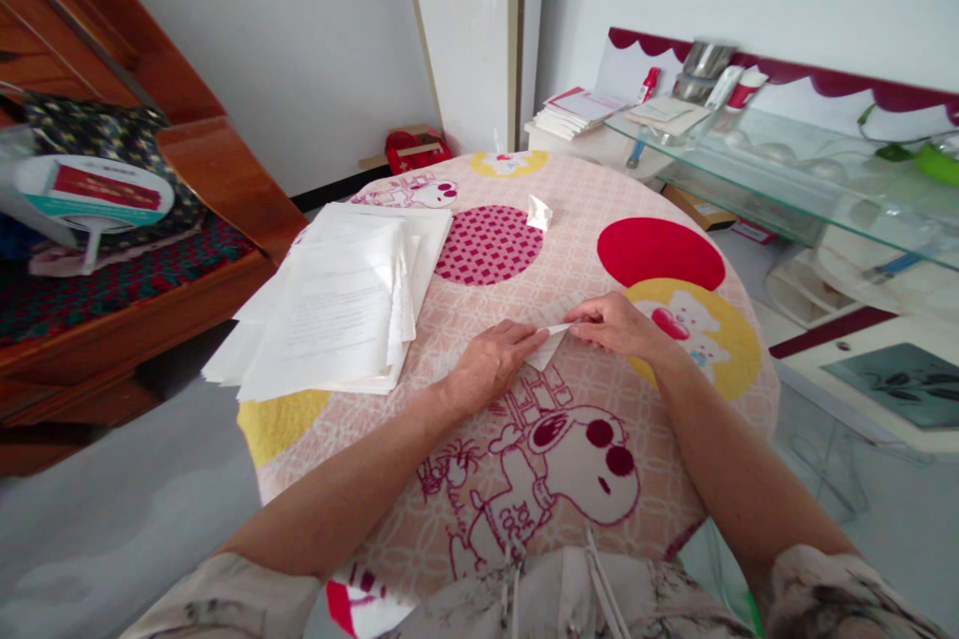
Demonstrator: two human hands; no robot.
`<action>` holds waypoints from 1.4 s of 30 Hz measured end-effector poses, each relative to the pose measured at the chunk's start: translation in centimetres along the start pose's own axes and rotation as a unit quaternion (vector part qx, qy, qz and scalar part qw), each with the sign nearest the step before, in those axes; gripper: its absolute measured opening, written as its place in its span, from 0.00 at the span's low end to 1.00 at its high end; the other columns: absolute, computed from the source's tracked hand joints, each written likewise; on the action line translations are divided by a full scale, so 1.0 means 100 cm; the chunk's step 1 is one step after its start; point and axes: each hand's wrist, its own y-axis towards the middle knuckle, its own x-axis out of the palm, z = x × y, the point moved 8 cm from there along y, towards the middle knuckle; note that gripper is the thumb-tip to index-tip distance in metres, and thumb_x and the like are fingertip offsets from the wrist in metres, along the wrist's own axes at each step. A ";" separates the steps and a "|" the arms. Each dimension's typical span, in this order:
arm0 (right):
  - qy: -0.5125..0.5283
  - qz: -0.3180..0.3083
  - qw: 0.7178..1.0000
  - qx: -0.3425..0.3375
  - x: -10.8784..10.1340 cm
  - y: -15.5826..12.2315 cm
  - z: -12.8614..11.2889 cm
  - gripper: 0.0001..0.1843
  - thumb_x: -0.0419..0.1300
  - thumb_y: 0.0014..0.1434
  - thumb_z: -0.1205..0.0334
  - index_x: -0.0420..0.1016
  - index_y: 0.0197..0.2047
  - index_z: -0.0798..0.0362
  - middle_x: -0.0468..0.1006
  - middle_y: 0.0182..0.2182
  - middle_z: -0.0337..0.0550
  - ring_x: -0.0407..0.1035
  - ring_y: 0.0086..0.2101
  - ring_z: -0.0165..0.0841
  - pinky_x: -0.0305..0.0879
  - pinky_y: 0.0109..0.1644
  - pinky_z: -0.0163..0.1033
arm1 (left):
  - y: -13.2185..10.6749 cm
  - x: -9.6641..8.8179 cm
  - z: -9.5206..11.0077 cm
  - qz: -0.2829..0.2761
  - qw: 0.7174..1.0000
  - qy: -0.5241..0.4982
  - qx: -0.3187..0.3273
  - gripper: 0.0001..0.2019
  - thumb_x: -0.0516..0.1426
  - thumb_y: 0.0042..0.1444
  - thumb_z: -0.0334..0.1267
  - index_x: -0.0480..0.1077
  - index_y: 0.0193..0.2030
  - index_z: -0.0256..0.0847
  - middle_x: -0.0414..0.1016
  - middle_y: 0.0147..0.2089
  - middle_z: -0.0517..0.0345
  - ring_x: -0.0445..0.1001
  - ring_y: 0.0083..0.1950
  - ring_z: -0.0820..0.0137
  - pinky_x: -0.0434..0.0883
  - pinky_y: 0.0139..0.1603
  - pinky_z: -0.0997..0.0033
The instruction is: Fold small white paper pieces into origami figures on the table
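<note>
A small folded piece of white paper (546, 349) lies near the middle of the cloth-covered round table, its lower part tapering to a point. My left hand (494, 359) presses on its left side with the fingers together. At its upper right corner, my right hand (610, 322) pinches the edge between thumb and fingers. Farther back stands another small folded white paper piece (538, 213), touched by neither hand. To the left is a thick, uneven stack of white paper sheets (322, 310), the upper one bearing printed lines.
The tablecloth (479, 459) is pink with cartoon figures and coloured circles. A glass shelf (786, 175) with cups and tins stands on the right, beside a pile of booklets (573, 112). On the left is a wooden bench (217, 175) with a hand fan (94, 195).
</note>
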 end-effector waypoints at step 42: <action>-0.029 0.093 0.992 -0.078 -0.008 -0.001 -0.020 0.20 0.59 0.58 0.64 0.85 0.51 0.59 0.75 0.20 0.38 0.65 0.21 0.28 0.59 0.25 0.33 | 0.001 -0.014 0.001 0.052 0.999 -0.003 0.000 0.25 0.54 0.58 0.18 0.72 0.61 0.37 0.65 0.72 0.39 0.62 0.74 0.51 0.70 0.68 0.41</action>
